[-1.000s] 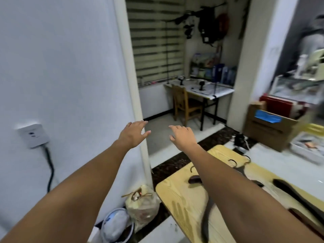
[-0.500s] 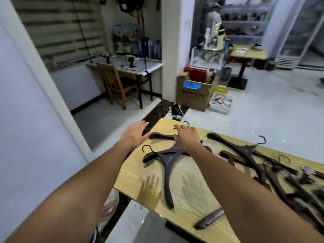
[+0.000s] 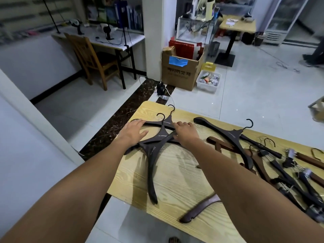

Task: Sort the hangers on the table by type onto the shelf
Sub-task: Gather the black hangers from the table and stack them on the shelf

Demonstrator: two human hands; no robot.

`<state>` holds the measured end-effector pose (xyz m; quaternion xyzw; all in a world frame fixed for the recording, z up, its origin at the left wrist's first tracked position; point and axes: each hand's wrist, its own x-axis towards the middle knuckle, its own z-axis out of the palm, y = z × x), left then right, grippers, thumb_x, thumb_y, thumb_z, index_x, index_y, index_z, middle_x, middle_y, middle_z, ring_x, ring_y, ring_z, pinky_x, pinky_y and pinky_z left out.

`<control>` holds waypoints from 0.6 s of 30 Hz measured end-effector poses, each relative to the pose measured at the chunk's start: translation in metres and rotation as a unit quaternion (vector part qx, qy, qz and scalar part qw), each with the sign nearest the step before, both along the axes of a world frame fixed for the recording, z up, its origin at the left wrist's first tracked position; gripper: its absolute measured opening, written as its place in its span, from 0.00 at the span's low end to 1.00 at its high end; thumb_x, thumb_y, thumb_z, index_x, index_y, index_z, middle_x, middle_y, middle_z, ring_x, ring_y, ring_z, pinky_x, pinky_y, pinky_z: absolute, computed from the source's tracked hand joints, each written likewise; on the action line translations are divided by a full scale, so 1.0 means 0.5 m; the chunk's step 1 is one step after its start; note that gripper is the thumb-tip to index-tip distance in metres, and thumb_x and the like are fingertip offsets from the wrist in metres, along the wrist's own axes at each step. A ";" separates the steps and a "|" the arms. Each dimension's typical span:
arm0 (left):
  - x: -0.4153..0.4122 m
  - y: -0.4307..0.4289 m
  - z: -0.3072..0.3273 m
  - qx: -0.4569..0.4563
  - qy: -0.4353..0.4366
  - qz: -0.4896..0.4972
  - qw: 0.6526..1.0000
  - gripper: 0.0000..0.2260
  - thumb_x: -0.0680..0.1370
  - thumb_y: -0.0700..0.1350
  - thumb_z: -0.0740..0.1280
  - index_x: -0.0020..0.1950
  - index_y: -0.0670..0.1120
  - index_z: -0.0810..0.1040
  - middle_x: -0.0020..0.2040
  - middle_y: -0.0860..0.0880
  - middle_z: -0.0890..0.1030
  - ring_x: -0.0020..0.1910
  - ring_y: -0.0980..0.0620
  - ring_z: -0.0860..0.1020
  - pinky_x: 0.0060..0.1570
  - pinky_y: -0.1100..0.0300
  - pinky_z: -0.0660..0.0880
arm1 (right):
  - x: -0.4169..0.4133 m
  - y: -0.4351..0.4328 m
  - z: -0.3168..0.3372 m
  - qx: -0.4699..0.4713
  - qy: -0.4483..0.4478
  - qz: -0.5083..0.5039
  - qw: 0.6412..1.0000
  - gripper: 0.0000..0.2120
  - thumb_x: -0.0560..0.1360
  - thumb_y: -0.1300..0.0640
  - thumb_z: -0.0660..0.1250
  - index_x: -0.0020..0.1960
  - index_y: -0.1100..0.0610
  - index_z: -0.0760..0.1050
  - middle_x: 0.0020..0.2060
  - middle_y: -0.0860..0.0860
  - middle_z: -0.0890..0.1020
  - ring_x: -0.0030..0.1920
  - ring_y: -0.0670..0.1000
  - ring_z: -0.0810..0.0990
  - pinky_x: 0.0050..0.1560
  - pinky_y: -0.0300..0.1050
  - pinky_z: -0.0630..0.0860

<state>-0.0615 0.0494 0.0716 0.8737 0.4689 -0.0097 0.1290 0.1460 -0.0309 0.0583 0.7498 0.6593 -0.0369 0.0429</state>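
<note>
Pick-up step, I reckon: my left hand [image 3: 135, 131] lies flat, fingers straight, on the dark hangers [image 3: 162, 137] crossed at eleven o'clock on the table [image 3: 175, 174]. My right hand [image 3: 186, 132] bends onto them, and I can't tell if it grips. Next: close on one type and lift clear.

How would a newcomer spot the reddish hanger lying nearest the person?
Start at the light wooden table. Along its near edge, partly under the right forearm, lies the reddish-brown curved wooden hanger. It lies alone, unlike the dark crossed hangers farther back.
</note>
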 end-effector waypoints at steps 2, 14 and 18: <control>0.015 0.015 -0.019 -0.009 0.008 0.005 1.000 0.25 0.82 0.55 0.55 0.77 0.47 0.56 0.78 0.49 0.57 0.77 0.51 0.55 0.75 0.53 0.51 | 0.017 0.015 -0.022 -0.025 -0.003 0.015 1.000 0.24 0.80 0.52 0.61 0.74 0.54 0.60 0.68 0.55 0.70 0.68 0.58 0.68 0.68 0.52 0.61; 0.102 0.123 -0.128 -0.052 0.025 0.042 0.997 0.26 0.81 0.56 0.54 0.77 0.50 0.56 0.77 0.50 0.58 0.76 0.51 0.56 0.75 0.55 0.52 | 0.084 0.143 -0.135 -0.125 -0.033 0.100 0.987 0.28 0.79 0.54 0.62 0.76 0.53 0.57 0.71 0.55 0.65 0.71 0.57 0.63 0.72 0.53 0.56; 0.119 0.154 -0.149 -0.054 0.040 0.034 0.997 0.26 0.82 0.56 0.53 0.77 0.49 0.55 0.77 0.50 0.58 0.76 0.51 0.56 0.75 0.54 0.52 | 0.085 0.168 -0.175 -0.139 -0.056 0.128 0.980 0.24 0.79 0.56 0.62 0.73 0.54 0.61 0.69 0.55 0.68 0.70 0.57 0.65 0.71 0.53 0.57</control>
